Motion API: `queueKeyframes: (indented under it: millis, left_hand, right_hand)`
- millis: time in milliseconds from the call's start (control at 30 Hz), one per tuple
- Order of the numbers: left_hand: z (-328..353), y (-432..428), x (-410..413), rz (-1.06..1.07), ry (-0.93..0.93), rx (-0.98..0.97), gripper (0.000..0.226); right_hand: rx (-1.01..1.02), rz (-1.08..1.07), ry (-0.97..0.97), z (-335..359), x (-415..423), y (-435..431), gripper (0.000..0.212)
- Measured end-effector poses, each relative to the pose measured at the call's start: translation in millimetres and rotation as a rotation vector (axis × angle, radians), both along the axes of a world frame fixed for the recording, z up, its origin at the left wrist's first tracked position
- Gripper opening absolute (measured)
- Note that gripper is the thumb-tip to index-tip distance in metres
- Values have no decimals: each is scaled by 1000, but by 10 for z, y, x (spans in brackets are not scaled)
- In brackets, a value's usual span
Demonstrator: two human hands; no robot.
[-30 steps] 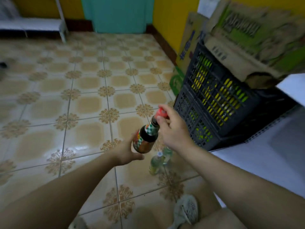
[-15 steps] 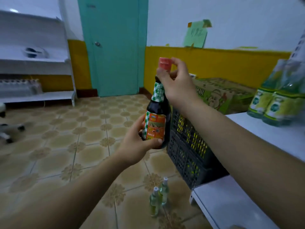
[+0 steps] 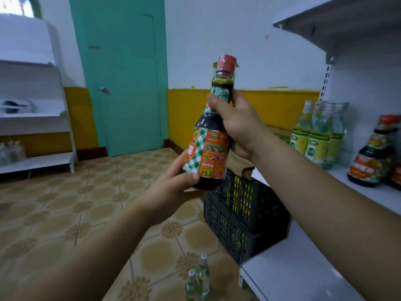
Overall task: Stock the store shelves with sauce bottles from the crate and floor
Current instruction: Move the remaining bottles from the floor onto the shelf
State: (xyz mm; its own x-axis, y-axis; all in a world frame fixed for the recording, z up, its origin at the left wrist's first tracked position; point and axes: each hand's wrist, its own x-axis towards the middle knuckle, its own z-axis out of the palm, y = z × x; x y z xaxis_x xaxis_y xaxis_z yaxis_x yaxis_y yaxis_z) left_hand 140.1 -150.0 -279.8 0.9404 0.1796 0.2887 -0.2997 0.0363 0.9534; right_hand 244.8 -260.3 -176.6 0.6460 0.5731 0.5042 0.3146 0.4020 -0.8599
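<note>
Head view — sauce bottle (image 3: 211,135), two-hand grip

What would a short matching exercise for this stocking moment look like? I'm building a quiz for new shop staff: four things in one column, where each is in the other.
Things:
1. dark sauce bottle
2. two small clear bottles
3. yellow-labelled bottles
4. black crate

Places:
A. standing on the tiled floor, near the bottom of the view
B. held up in both hands, left hand at the base, right hand around the shoulder
C. on the floor beside the white shelf
D. upright on the white shelf, at the right

Pairs: 1-B, 2-A, 3-D, 4-C
</note>
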Motion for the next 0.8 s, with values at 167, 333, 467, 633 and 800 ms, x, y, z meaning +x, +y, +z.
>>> queueKeyframes:
  millis: [167, 333, 467, 633, 800]
  left_hand:
    - [66, -285, 102, 182, -113, -55, 82]
    - [66, -516, 172, 337, -123, 178, 86]
    - [179, -539, 138, 131, -69, 215, 79]
    - [352, -691, 163, 27, -111, 41, 89]
    - [401, -962, 121, 218, -207, 146, 87]
  right_hand:
    - [-56, -38, -79, 98, 101, -140, 16]
    - [-116, -207, -210, 154, 135, -277, 36]
    - [-7, -175, -137, 230, 132, -504, 35]
    - [120, -99, -43, 314, 91, -732, 24]
    - [20, -90, -166, 327, 85, -886, 29]
